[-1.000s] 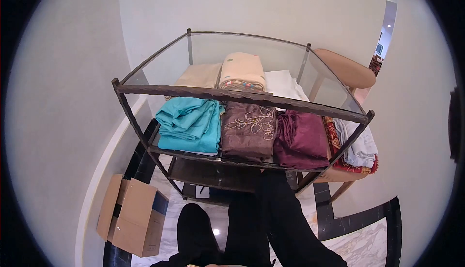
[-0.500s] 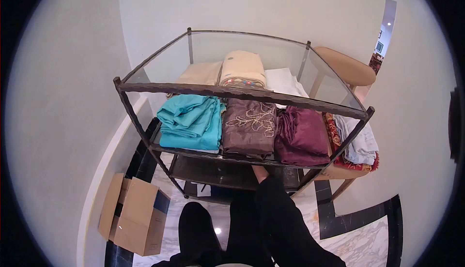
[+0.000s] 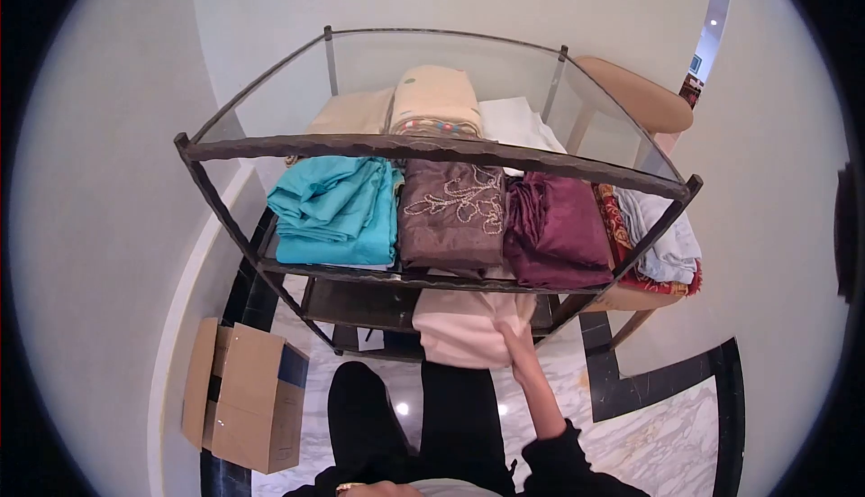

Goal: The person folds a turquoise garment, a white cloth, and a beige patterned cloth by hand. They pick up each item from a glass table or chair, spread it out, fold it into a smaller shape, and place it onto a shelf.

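Note:
Folded pale pink cloth (image 3: 461, 328) hangs out at the front of the rack, below the shelf that bears the brown embroidered cloth (image 3: 452, 213). My right hand (image 3: 515, 339) is closed on its right side. At the bottom edge, close to my body, my left hand (image 3: 383, 490) shows only in part, with its fingers hidden. Turquoise cloth (image 3: 333, 209) lies to the left of the brown one, and maroon cloth (image 3: 563, 231) to its right.
The dark metal rack (image 3: 432, 147) has a raised front rail. Beige and white folded cloths lie at its back. An open cardboard box (image 3: 257, 398) stands at lower left. On the right, a chair (image 3: 631, 91) bears red and pale cloths.
The pink cloth has come into view from beneath the shelf, in my right hand, which was mostly hidden there before. Part of my left hand now shows at the bottom. The view has shifted slightly.

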The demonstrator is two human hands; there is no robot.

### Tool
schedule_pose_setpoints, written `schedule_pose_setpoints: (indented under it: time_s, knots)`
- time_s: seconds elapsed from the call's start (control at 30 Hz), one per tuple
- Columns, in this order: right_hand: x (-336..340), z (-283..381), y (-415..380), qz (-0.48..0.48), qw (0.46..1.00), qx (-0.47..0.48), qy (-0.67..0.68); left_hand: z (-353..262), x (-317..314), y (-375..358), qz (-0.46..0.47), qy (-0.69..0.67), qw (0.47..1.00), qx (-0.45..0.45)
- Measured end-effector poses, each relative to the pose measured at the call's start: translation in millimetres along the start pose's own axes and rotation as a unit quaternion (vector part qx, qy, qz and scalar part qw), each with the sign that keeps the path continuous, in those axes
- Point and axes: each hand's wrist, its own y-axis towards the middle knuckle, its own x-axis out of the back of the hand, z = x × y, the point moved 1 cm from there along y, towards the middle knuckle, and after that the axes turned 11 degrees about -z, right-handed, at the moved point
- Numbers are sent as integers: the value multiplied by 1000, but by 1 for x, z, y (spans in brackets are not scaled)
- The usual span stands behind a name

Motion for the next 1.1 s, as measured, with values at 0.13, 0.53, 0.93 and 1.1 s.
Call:
schedule_pose_setpoints:
  time_s: [0.13,0.53,0.93,1.1]
  knots:
    - [38,-24,-54,-52,974,-191,114,1,11,5,-28,-22,999,21]
    - [70,-19,-74,-22,972,-210,98,17,32,0,-215,90,971,57]
    - [197,140,-130,-191,981,-14,31,12,63,-31,-317,145,934,78]
    - [206,244,-89,-239,958,143,66,5,65,-33,-324,156,930,71]
